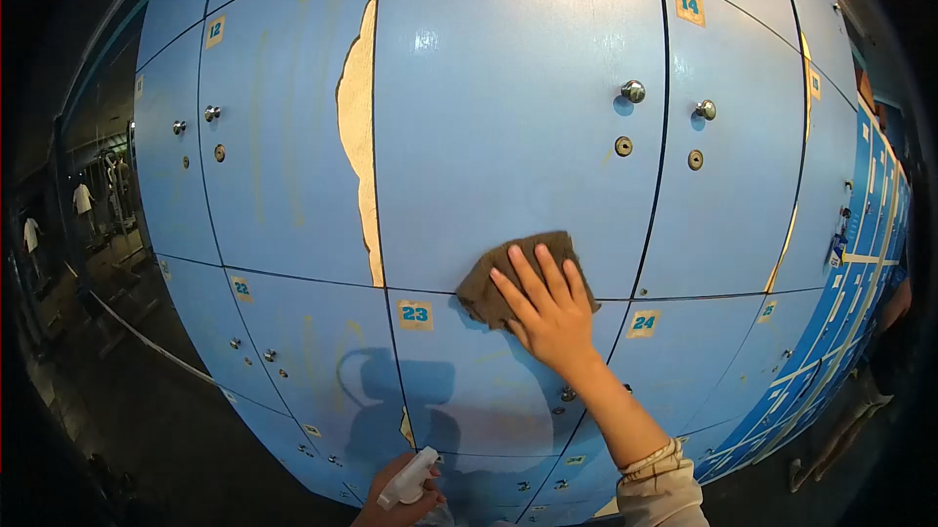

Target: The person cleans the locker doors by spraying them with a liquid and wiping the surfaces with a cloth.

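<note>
My right hand presses a folded brown cloth flat against the blue lockers, its fingers spread over the fabric. The cloth covers part of the seam between locker door 13 and locker door 23 below it. Low in the head view, my left hand is wrapped round a spray bottle with a white trigger head. Most of the bottle's body is out of view or hidden. Door 13 has a round metal knob and a keyhole.
Chipped pale wood shows along door 13's left edge. Locker door 14 and locker door 12 flank it. Keys with a blue tag hang at the right. Hanging clothes stand in the dark area at left.
</note>
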Motion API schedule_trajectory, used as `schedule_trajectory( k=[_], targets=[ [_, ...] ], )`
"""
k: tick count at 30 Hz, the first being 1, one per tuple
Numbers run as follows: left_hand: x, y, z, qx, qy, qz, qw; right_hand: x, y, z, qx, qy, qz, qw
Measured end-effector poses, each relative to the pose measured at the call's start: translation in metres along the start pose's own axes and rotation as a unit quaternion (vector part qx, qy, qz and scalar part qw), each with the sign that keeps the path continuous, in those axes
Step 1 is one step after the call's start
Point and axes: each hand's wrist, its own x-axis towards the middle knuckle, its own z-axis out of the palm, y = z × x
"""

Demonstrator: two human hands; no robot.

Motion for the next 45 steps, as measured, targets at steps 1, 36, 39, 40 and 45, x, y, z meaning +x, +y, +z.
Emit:
schedule_trajectory(
  k=[1, 36, 39, 40, 45],
  targets=[
    [-0.001, 0.005, 0.002, 0.000, 0.010, -0.024, 1.000, 0.007, 0.003, -0.002, -0.001, -0.001, 0.004, 1.000],
    [-0.003, 0.036, 0.006, 0.051, 0.007, -0.043, 0.998, 0.019, -0.015, 0.002, -0.016, -0.009, 0.080, 0.997],
    [-0.001, 0.048, 0.021, 0.020, 0.017, -0.035, 0.999, 0.004, -0.013, 0.000, -0.019, -0.020, 0.067, 0.997],
    [0.000, 0.042, 0.016, 0.004, 0.013, -0.033, 0.999, 0.005, -0.012, -0.001, -0.021, -0.018, 0.063, 0.998],
    [-0.001, 0.024, 0.009, 0.022, 0.017, 0.008, 1.000, 0.081, 0.019, -0.012, -0.031, 0.035, 0.066, 0.997]
  ],
)
